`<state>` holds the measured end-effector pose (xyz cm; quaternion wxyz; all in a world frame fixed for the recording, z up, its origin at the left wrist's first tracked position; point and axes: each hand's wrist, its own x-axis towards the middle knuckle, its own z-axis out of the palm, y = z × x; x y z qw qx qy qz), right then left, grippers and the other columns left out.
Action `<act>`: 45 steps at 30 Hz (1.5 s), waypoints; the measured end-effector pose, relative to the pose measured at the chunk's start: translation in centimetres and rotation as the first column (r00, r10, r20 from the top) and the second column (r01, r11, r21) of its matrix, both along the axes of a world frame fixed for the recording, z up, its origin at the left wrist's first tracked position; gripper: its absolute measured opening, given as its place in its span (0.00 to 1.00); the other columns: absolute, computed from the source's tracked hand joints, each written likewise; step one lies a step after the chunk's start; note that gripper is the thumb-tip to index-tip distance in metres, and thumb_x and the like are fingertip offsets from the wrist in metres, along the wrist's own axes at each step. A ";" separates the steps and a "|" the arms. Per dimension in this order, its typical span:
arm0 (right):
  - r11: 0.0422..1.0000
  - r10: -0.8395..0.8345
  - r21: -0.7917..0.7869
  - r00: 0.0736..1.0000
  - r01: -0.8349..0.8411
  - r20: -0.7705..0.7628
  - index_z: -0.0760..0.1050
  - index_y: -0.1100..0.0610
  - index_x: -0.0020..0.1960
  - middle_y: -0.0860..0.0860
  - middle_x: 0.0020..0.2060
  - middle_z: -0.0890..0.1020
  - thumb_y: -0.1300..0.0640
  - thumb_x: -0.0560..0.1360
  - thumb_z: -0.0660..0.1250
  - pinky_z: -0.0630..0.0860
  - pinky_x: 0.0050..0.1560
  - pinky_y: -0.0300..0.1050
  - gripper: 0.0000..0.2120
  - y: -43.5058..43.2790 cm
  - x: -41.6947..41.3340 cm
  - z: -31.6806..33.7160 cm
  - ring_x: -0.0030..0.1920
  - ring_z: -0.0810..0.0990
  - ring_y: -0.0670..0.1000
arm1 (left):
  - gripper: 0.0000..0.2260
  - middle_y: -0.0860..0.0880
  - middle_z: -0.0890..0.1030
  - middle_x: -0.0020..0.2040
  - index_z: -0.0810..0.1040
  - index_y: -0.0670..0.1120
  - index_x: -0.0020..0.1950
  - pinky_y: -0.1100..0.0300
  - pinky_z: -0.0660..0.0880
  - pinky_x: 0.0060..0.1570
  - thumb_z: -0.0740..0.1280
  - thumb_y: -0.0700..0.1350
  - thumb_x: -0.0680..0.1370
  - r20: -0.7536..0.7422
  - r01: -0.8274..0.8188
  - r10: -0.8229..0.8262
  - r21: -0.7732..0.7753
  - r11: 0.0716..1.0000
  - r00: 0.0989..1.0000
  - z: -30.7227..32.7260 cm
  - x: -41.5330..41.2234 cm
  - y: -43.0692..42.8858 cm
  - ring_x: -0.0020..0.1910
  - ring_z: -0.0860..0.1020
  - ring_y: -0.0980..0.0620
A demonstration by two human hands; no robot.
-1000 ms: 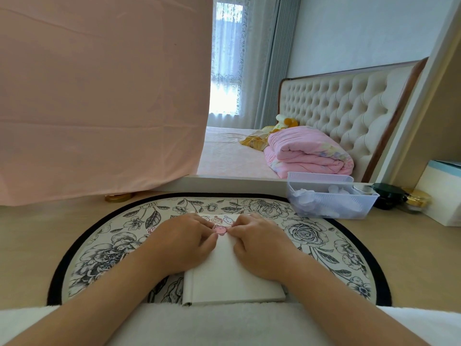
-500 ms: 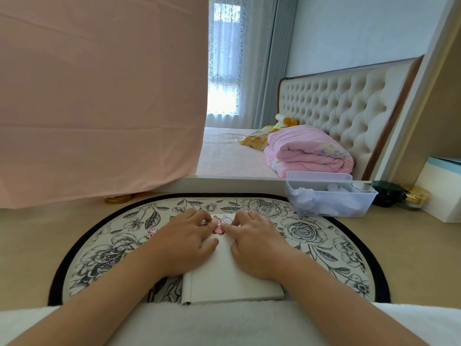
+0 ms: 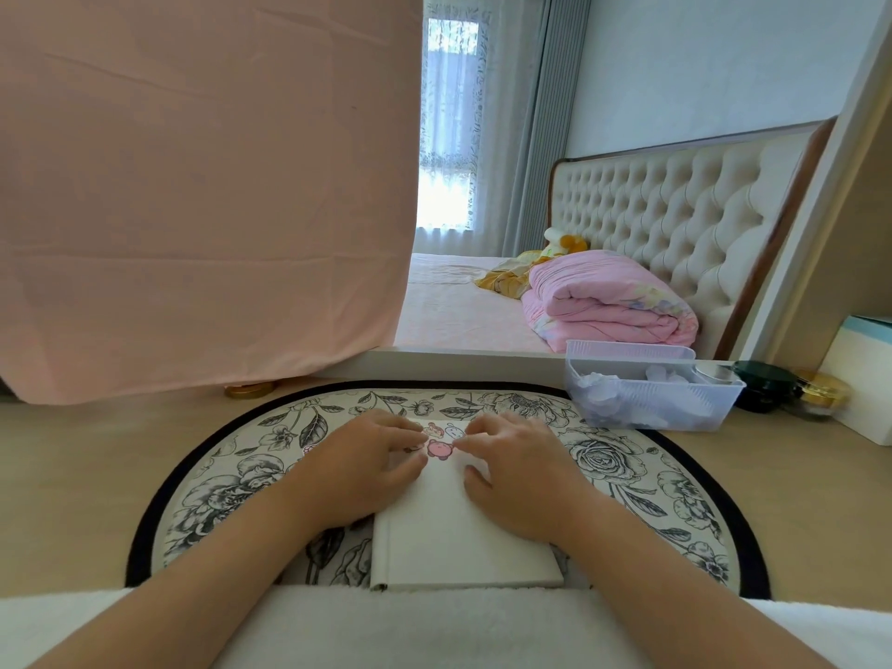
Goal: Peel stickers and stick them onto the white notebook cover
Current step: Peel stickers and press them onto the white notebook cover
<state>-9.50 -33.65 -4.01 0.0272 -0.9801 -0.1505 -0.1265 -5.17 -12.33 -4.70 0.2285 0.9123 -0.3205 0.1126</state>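
The left hand and right hand rest loosely spread on the flat white notebook and hold nothing. Their fingertips touch a round pink sticker near its far edge. The notebook lies on an oval flowered mat.

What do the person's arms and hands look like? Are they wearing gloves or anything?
No gloves. The left hand and right hand are bare, and so are the left forearm and right forearm, with no sleeve showing. I see no ring, watch or bracelet.
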 end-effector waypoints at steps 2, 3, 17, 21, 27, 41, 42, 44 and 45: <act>1.000 0.001 0.020 1.000 -0.001 0.022 0.75 0.45 0.69 0.43 0.65 0.76 0.48 0.80 0.59 0.68 0.62 0.48 0.19 0.2 -0.1 0.5 0.64 0.73 0.49 | 0.15 0.63 0.75 0.65 0.79 0.55 0.66 0.66 0.64 0.66 0.63 0.55 0.81 0.001 -0.020 0.020 -0.040 0.999 1.000 0.4 -0.1 0.6 0.65 0.69 0.65; 0.999 0.001 0.046 1.000 -0.003 0.030 0.75 0.44 0.70 0.42 0.65 0.76 0.48 0.80 0.60 0.69 0.61 0.47 0.19 0.4 -0.2 0.8 0.64 0.73 0.48 | 0.15 0.64 0.75 0.64 0.79 0.56 0.66 0.65 0.66 0.66 0.63 0.55 0.81 0.008 -0.040 0.040 -0.042 0.998 0.999 0.6 -0.1 1.0 0.65 0.69 0.65; 0.983 0.134 0.129 0.989 -0.127 -0.054 0.76 0.45 0.69 0.45 0.66 0.78 0.48 0.82 0.60 0.74 0.62 0.49 0.16 10.1 1.6 1.9 0.65 0.75 0.50 | 0.14 0.61 0.79 0.54 0.79 0.57 0.65 0.65 0.71 0.51 0.61 0.48 0.82 0.050 -0.306 0.304 0.035 0.951 0.951 -1.2 0.7 10.3 0.55 0.71 0.61; 0.996 0.085 -0.012 0.996 -0.086 -0.031 0.76 0.45 0.69 0.48 0.64 0.79 0.43 0.83 0.58 0.73 0.60 0.50 0.18 12.2 3.3 1.6 0.65 0.75 0.53 | 0.13 0.61 0.78 0.52 0.80 0.56 0.64 0.63 0.72 0.53 0.63 0.49 0.81 0.011 -0.261 0.262 -0.031 0.965 0.965 -1.5 1.0 10.6 0.54 0.72 0.61; 0.998 0.060 -0.026 0.992 -0.063 -0.114 0.76 0.45 0.68 0.49 0.62 0.78 0.39 0.80 0.61 0.71 0.61 0.50 0.20 13.6 4.6 1.1 0.65 0.72 0.53 | 0.17 0.56 0.78 0.59 0.80 0.53 0.63 0.56 0.72 0.64 0.61 0.38 0.80 0.014 -0.354 0.357 -0.099 0.930 0.934 -0.4 1.8 12.9 0.60 0.74 0.56; 0.861 0.102 0.507 0.965 0.036 -0.242 0.78 0.48 0.33 0.47 0.38 0.83 0.44 0.75 0.73 0.76 0.45 0.44 0.14 12.2 5.0 0.9 0.40 0.79 0.46 | 0.08 0.61 0.77 0.51 0.81 0.59 0.57 0.59 0.73 0.57 0.66 0.52 0.80 -0.080 -0.251 0.247 -0.049 0.967 0.966 -1.2 1.5 11.7 0.54 0.72 0.60; 0.847 0.113 0.530 0.961 0.039 -0.252 0.78 0.46 0.32 0.45 0.36 0.82 0.45 0.75 0.73 0.74 0.42 0.42 0.14 12.1 4.9 1.0 0.38 0.78 0.44 | 0.08 0.62 0.78 0.51 0.81 0.59 0.58 0.63 0.73 0.54 0.66 0.51 0.80 -0.093 -0.235 0.226 -0.099 0.967 0.970 -1.1 1.3 11.3 0.53 0.73 0.62; 0.810 0.141 0.585 0.952 0.048 -0.273 0.82 0.47 0.36 0.44 0.32 0.79 0.45 0.74 0.74 0.72 0.39 0.41 0.10 11.9 4.9 1.3 0.34 0.75 0.43 | 0.09 0.62 0.81 0.50 0.82 0.57 0.57 0.73 0.70 0.47 0.67 0.47 0.80 -0.118 -0.210 0.187 -0.234 0.949 0.975 -0.9 0.7 10.3 0.49 0.76 0.64; 0.786 0.153 0.616 0.947 0.057 -0.283 0.84 0.48 0.39 0.45 0.32 0.81 0.45 0.74 0.74 0.74 0.41 0.43 0.08 11.8 4.8 1.4 0.35 0.77 0.44 | 0.08 0.61 0.82 0.48 0.82 0.56 0.56 0.74 0.70 0.45 0.68 0.46 0.80 -0.137 -0.203 0.168 -0.309 0.929 0.976 -0.7 0.4 9.8 0.48 0.77 0.64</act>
